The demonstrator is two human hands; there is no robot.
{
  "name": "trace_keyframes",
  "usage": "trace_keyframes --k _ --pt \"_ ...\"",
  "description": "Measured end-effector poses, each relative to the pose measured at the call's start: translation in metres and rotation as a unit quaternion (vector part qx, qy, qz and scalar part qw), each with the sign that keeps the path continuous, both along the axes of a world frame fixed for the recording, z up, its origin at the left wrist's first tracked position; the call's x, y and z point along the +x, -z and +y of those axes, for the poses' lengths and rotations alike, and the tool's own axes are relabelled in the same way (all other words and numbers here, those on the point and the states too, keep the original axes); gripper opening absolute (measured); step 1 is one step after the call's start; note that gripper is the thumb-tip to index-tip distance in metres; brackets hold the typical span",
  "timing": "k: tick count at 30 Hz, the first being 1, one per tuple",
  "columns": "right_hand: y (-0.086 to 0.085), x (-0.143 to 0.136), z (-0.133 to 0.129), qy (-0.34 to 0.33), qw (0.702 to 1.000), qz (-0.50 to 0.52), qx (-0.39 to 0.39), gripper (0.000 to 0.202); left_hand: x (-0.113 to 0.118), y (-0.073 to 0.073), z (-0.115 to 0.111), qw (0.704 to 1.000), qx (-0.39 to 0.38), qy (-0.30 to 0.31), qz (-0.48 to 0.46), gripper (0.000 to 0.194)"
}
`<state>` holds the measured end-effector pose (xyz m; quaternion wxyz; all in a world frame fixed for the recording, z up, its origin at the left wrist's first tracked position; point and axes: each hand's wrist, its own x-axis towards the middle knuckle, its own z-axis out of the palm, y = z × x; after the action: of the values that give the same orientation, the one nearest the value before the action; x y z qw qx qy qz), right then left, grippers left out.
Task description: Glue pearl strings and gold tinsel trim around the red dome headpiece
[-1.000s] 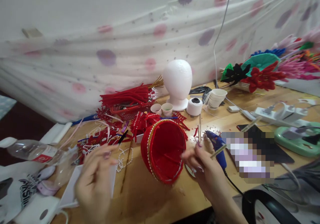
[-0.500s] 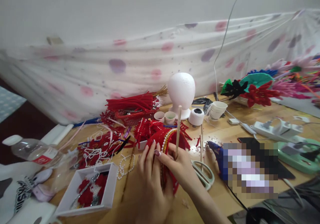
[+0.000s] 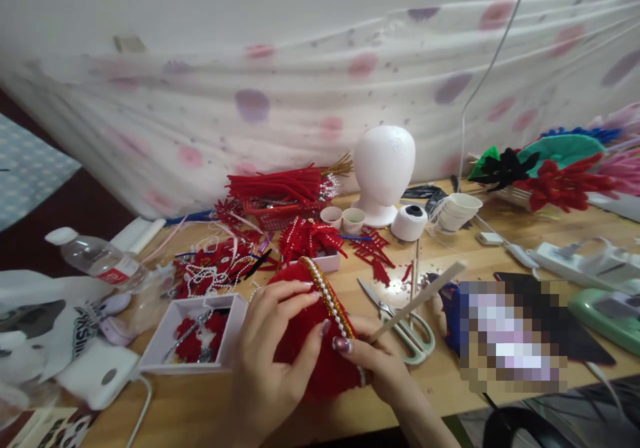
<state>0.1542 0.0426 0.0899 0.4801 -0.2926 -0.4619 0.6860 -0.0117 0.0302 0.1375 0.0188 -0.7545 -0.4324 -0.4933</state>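
Observation:
A red fuzzy piece [image 3: 313,361] edged with gold trim and a row of white pearls is held between both hands above the table front. My left hand [image 3: 277,348] lies over its left side, fingers bent on the red surface and thumb pressing near the middle. My right hand [image 3: 383,361] grips the trimmed right edge with the thumb on the pearls. A pale stick [image 3: 420,298] is also in my right hand, pointing up to the right. Scissors [image 3: 407,331] lie just beyond, blades apart.
Behind stand a white foam head [image 3: 384,168], a thread spool [image 3: 409,223], paper cups [image 3: 353,221] and a red basket [image 3: 285,215]. At left are a white box [image 3: 193,335] and a bottle [image 3: 100,258]. A blue glue gun [image 3: 453,315] and power strip [image 3: 570,261] lie right.
The red piece has turned, showing more of its face. The stick has tipped from upright to slanting right. My hands have spread apart, the scissors are uncovered, and the view has shifted.

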Motion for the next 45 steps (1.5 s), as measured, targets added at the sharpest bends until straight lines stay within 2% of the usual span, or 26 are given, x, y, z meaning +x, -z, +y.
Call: trace_keyframes --k 4,8,17,23,36,43,45 --pt "0.003 0.001 -0.005 0.03 0.999 0.005 0.011 0.034 0.005 0.006 -0.003 0.997 0.063 -0.01 0.038 0.023" --pt "0.001 0.002 -0.006 0.005 0.999 -0.018 0.047 0.038 0.004 0.012 -0.008 0.99 0.104 -0.025 0.087 0.022" --pt "-0.002 0.003 -0.003 0.017 0.998 -0.011 0.066 0.029 0.005 0.013 -0.007 0.99 0.099 -0.014 0.102 0.02" --pt "-0.003 0.003 -0.001 0.005 0.997 -0.007 0.074 0.033 0.005 0.012 -0.005 0.988 0.099 -0.009 0.115 0.019" --pt "-0.002 0.004 -0.002 0.036 0.995 -0.031 0.088 0.036 0.005 0.011 -0.004 0.989 0.092 -0.014 0.118 0.018" --pt "-0.004 0.003 0.0 0.016 0.996 0.0 0.083 0.03 0.008 0.012 -0.007 0.989 0.088 0.002 0.119 0.019" --pt "-0.004 0.004 0.0 0.029 0.996 -0.002 0.085 0.028 0.008 0.013 -0.008 0.989 0.086 0.003 0.121 0.02"
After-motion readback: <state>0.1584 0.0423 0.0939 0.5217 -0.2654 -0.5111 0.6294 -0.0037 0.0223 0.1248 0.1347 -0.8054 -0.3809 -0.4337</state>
